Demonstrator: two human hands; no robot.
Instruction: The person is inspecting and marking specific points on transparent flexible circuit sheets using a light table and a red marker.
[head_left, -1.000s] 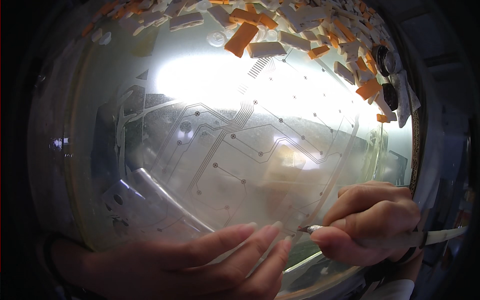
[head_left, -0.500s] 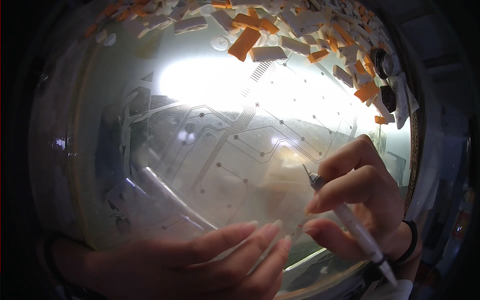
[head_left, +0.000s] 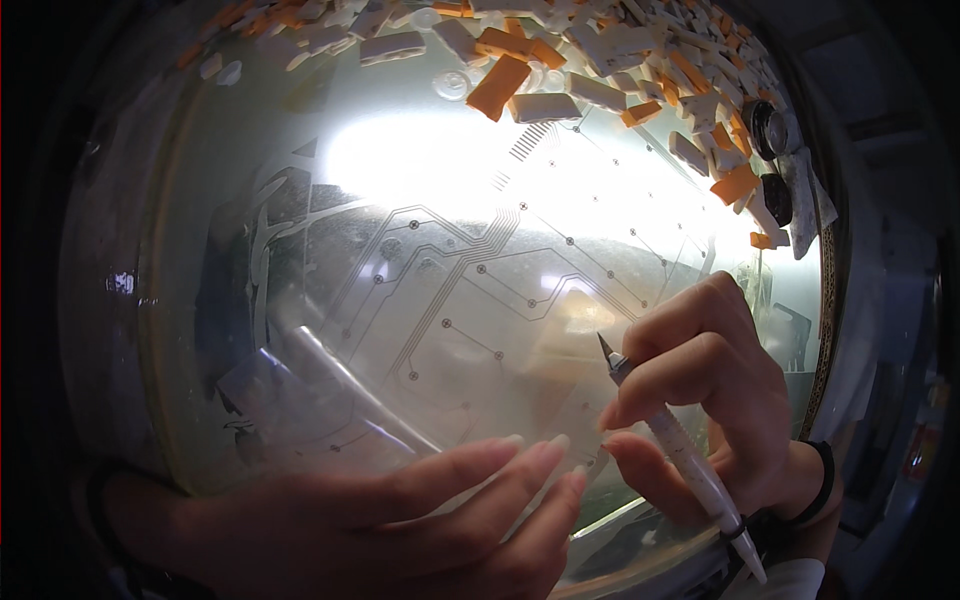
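Observation:
A clear film printed with dark circuit lines and small crossed dots (head_left: 560, 350) lies across the bright glass surface, its near left part curling up. At the lower middle, my left hand (head_left: 430, 525) has its fingers stretched out over the film's near side. Whether the thumb is under the film is hidden. My right hand (head_left: 725, 375), to the right, is closed round a white-handled craft knife (head_left: 690, 470). The knife's pointed blade aims up and left above the film, and its tail slants down toward my wrist.
Many white and orange foam-like blocks (head_left: 500, 88) are heaped along the far and right edges of the glass table (head_left: 180, 380). Dark round rolls (head_left: 765, 130) and a crumpled white piece (head_left: 802, 200) stand at the right edge. A strong light glares off the glass.
My right hand has shifted slightly left, and the knife with it, its blade turned a little. The left hand stays nearly in place. The whole view has moved a little.

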